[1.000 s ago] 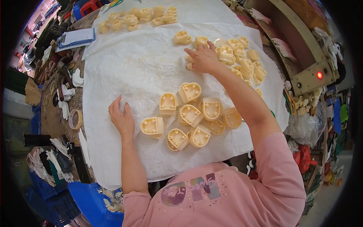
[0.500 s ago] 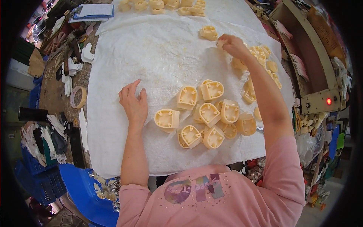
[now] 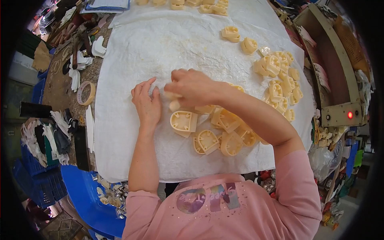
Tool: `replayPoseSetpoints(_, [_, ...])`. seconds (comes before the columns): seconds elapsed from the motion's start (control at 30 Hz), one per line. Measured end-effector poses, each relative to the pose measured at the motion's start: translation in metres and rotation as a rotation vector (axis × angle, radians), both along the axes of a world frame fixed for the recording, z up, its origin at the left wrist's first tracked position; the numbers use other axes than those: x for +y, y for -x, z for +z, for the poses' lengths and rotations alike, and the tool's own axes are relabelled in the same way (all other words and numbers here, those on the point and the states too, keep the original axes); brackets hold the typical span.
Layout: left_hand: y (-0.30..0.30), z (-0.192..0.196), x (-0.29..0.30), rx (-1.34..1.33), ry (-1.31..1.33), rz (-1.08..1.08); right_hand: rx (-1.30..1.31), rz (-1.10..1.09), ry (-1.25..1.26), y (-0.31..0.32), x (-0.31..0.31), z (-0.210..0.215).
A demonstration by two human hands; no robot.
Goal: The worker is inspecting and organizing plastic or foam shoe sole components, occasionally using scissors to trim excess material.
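The right hand (image 3: 192, 88) was clamped on a cream piece (image 3: 175, 105); the left hand (image 3: 147, 105) stood empty, fingers apart. The piece looked light, stiff, best held by its walls.

Soft light; dark, warped edges

tape roll (image 3: 92, 95): left | clipboard (image 3: 114, 9): upper left | blue basin (image 3: 76, 186): lower left | red lamp (image 3: 350, 115): lit, right

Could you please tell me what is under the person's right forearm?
Cream-coloured moulded parts show on both sides of the right forearm, on the white sheet. The forearm covers some of them partly; whether more lie fully hidden beneath cannot be seen.
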State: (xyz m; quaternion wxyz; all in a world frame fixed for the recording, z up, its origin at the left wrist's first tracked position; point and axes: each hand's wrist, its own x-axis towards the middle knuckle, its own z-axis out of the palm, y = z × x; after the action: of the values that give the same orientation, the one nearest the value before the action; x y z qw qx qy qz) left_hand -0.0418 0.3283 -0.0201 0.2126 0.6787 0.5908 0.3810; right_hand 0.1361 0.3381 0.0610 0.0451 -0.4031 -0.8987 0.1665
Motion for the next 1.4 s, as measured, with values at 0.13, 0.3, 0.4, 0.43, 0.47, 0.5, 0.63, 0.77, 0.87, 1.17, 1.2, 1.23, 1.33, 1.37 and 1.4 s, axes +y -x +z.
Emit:
replayPoseSetpoints(0.13, [0.001,-0.002,0.002,-0.026,0.012,-0.015,-0.204,0.081,0.168,0.005,-0.009,0.008])
replayPoseSetpoints(0.3, [0.003,-0.002,0.0,0.081,-0.011,-0.031,-0.104,0.058,0.211,-0.001,-0.017,0.008])
replayPoseSetpoints(0.4, [0.001,-0.005,0.0,0.07,-0.04,-0.032,0.144,-0.017,-0.037,-0.01,-0.029,-0.002])
replayPoseSetpoints(0.43, [0.001,-0.003,-0.001,0.082,-0.034,-0.025,0.141,-0.025,-0.039,-0.017,-0.025,0.0])
replayPoseSetpoints(0.47, [0.0,-0.002,-0.001,0.094,-0.028,-0.017,0.184,-0.069,-0.092,-0.029,-0.017,0.004])
replayPoseSetpoints(0.5, [-0.001,-0.001,-0.001,0.09,-0.031,-0.026,0.225,-0.115,-0.147,-0.043,-0.007,0.008])
replayPoseSetpoints(0.63, [-0.002,-0.001,-0.003,0.19,-0.063,-0.005,-0.029,-0.697,-0.296,-0.137,0.051,-0.001])
replayPoseSetpoints(0.77, [-0.003,-0.002,-0.002,0.169,-0.023,-0.003,-0.465,-1.01,-0.126,-0.196,0.069,-0.002])
replayPoseSetpoints(0.87, [-0.002,0.001,-0.002,0.159,0.001,-0.005,-0.507,-1.004,-0.02,-0.211,0.082,-0.016])
replayPoseSetpoints(1.17, [-0.005,0.004,-0.003,0.15,-0.034,0.004,0.095,-1.115,0.077,-0.256,0.11,-0.034])
replayPoseSetpoints(1.2, [-0.004,0.002,-0.003,0.154,-0.029,0.016,0.203,-1.234,0.092,-0.252,0.109,-0.032])
replayPoseSetpoints(1.23, [-0.002,0.001,-0.003,0.149,-0.026,0.007,0.312,-1.351,0.108,-0.248,0.107,-0.025])
replayPoseSetpoints(1.33, [-0.004,0.0,-0.003,0.138,-0.032,-0.003,0.706,-1.486,0.086,-0.267,0.102,-0.002])
replayPoseSetpoints(1.37, [-0.004,0.0,-0.003,0.135,-0.042,-0.011,0.703,-1.481,0.09,-0.266,0.101,0.004])
replayPoseSetpoints(1.4, [-0.004,-0.001,-0.003,0.135,-0.037,-0.006,0.686,-1.323,0.027,-0.255,0.094,0.015])
